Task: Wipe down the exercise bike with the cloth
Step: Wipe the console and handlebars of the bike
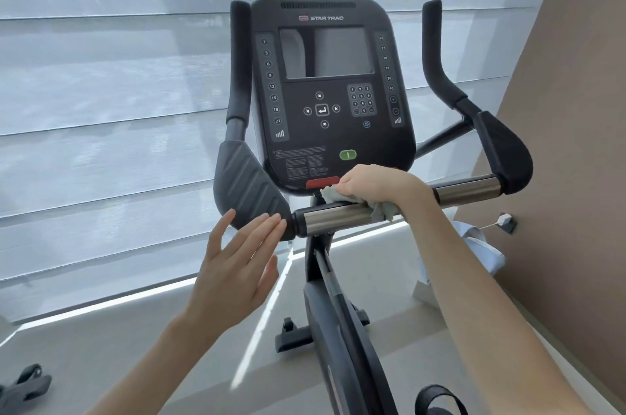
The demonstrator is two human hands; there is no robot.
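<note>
left grip (233, 269) flat, fingers straight; right grip (376, 185) curled, palm down, arm extended

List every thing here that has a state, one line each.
Cloth, bunched, draped over the handlebar under the right hand.
Right hand, gripping the cloth on the bar.
Left hand, open, fingers straight, holding nothing, beside the arm pad.
Handlebar, partly covered by cloth.
Screen, dark, showing only reflections.
Blind, lowered.

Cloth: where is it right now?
Head view, centre-right: the cloth is draped over the chrome handlebar, gripped by the right hand, just below the console's lower edge.
</note>
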